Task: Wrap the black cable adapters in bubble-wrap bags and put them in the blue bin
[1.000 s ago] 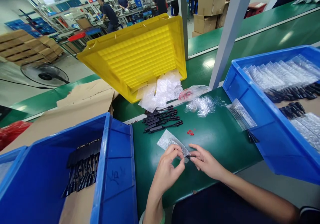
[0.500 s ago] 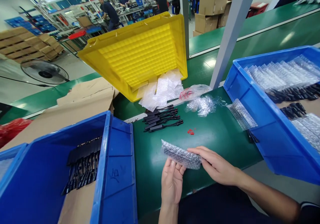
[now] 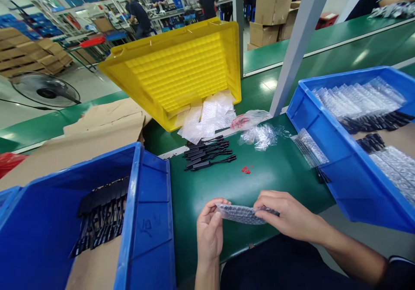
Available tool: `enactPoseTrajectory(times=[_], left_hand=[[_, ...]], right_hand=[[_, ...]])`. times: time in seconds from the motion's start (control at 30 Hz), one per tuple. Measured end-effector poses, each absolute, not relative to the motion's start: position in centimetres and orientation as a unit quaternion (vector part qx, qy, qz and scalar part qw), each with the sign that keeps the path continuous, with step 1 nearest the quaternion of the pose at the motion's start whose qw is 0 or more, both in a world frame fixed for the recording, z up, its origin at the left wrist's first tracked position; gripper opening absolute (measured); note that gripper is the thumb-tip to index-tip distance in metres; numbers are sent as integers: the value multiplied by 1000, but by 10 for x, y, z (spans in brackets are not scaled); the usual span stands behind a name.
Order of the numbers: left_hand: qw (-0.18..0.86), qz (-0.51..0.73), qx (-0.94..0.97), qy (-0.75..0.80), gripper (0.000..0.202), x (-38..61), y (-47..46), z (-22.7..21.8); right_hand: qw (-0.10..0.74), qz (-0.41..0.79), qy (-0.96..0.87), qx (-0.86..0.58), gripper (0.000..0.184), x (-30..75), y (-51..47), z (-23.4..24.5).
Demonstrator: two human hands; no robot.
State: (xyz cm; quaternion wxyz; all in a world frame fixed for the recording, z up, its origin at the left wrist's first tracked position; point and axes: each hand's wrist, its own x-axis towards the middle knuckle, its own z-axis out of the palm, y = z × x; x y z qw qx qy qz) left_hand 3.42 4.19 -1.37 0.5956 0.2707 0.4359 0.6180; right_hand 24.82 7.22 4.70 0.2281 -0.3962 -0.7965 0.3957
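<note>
A bubble-wrap sleeve [image 3: 241, 214] is held level above the green bench, between my two hands. My left hand [image 3: 210, 229] pinches its left end, thumb in front and fingers behind. At the right end my right hand [image 3: 282, 214] grips it, and a short dark piece sticks out past those fingers. Whatever else lies inside the sleeve is blurred by the bubbles. Beyond the hands, several black cable-like parts with flat boxy ends [image 3: 207, 154] lie in a row, and small red bits [image 3: 246, 170] are scattered to their right.
On the left stands a blue bin [image 3: 152, 221] with black parts. A blue bin [image 3: 337, 186] at right holds wrapped parts; one wrapped part [image 3: 309, 147] leans by it. A yellow tray [image 3: 175, 65], bubble-wrap sheets [image 3: 210, 119], crumpled clear plastic [image 3: 261, 136] and a grey post [image 3: 298, 43] stand behind.
My left hand has moved left to the sleeve's left end, and my right hand has shifted slightly right. The sleeve is now more level, with a dark piece showing at its right end.
</note>
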Motion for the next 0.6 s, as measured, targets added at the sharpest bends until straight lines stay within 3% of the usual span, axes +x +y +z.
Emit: enactPoseTrajectory(times=[0.13,0.43,0.6], left_hand=[[557,555,385,483,17,26,45,-7],[547,567,260,559,36,40,51,-12],[507,619,155,579,46,21,64,-21]], right_hand=[[208,400,-803,-390,15,250,69,51],[215,400,-782,-427,13,257,72,56],[274,270,-718,-580,11,296,100,47]])
